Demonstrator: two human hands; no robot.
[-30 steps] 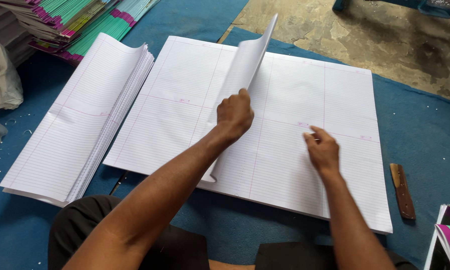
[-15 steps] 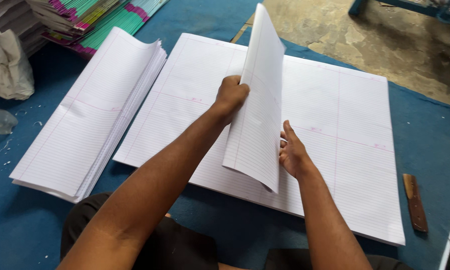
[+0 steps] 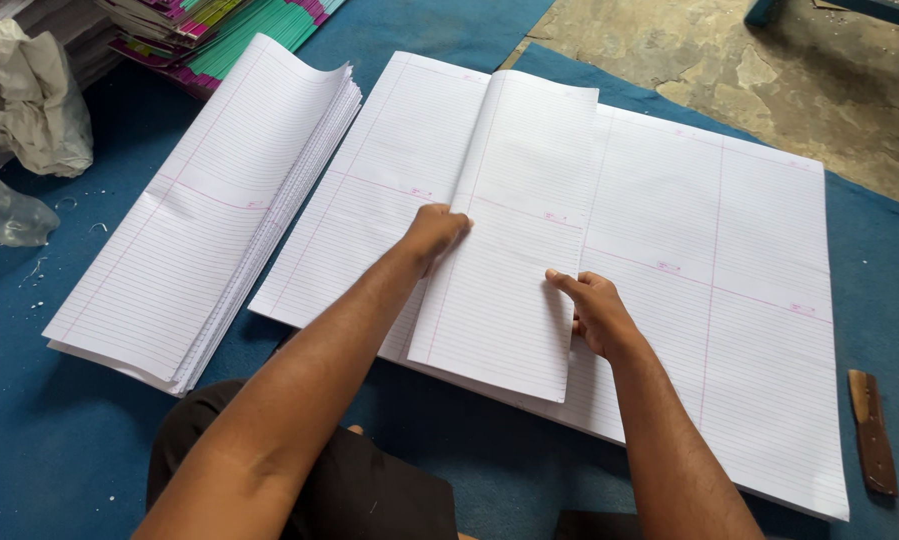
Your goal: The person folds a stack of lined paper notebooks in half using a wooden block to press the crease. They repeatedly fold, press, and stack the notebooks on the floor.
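Two hands, left (image 3: 434,232), right (image 3: 589,312), two ruled-paper stacks (image 3: 209,210) (image 3: 729,260), one wooden tool (image 3: 872,432)
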